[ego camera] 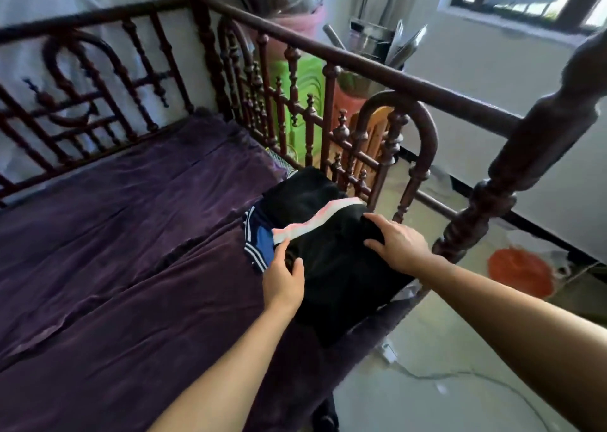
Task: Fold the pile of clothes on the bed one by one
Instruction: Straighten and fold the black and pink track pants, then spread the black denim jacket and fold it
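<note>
Both hands press down on the pile of clothes (305,191). Our left hand (284,275) and our right hand (400,249) lie apart with fingers out flat, gripping nothing, on the black piece (335,267) on top. The pile sits at the corner of the bed (131,234), close by the wooden rail (361,67). A pink and white stripe (315,223) runs across the black piece, and a blue piece (264,244) with white lines peeks out from under it on the left. We think the black piece is folded and we are patting it flat. To do it well, we should push softly from the middle out to the edges so no bumps are left. We should line its sides up with the clothes below and take care nothing slides off the bed's edge.
</note>
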The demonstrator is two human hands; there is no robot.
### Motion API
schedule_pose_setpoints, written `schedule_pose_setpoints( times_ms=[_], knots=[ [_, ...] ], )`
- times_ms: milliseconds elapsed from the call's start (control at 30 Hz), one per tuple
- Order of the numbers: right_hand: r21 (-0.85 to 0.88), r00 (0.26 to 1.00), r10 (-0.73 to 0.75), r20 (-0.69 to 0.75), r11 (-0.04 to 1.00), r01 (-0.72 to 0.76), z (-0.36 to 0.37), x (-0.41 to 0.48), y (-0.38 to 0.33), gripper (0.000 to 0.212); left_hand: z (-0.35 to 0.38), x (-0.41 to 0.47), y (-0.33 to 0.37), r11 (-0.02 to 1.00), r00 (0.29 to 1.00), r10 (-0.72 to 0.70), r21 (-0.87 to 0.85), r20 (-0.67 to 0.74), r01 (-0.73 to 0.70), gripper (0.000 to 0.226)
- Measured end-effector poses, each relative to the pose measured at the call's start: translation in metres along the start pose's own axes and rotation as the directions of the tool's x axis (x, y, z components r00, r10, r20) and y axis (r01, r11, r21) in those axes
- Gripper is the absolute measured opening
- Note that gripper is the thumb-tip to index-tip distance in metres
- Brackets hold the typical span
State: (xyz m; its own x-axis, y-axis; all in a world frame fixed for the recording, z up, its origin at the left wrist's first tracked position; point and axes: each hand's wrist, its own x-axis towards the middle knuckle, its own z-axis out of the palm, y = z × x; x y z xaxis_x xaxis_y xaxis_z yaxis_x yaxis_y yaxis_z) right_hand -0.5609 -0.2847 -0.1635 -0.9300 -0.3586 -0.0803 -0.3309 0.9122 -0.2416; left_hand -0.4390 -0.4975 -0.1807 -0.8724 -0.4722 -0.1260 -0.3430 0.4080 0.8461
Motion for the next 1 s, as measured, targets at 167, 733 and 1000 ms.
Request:
schedule_pose_setpoints(
  times_ms=[167,733,1000],
  knots=[
    [-0.051,0.999,-0.040,0.000,0.998,0.040,-0.031,0.110,0.003,0.059,0.019,0.091,0.026,0.993,0.998,-0.007,-0.118,-0.058,0.000,0.049],
    [-0.179,0.959,-0.223,0.177,0.950,0.255,0.100,0.309,0.005,0.070,0.102,0.307,-0.049,0.749,0.983,0.072,0.642,0.168,-0.164,0.059],
    [-0.232,0.973,-0.221,0.068,0.945,0.231,0.196,0.321,0.021,0.069,0.145,0.329,-0.121,0.736,0.984,0.108,0.654,0.141,-0.174,0.064]
  ],
)
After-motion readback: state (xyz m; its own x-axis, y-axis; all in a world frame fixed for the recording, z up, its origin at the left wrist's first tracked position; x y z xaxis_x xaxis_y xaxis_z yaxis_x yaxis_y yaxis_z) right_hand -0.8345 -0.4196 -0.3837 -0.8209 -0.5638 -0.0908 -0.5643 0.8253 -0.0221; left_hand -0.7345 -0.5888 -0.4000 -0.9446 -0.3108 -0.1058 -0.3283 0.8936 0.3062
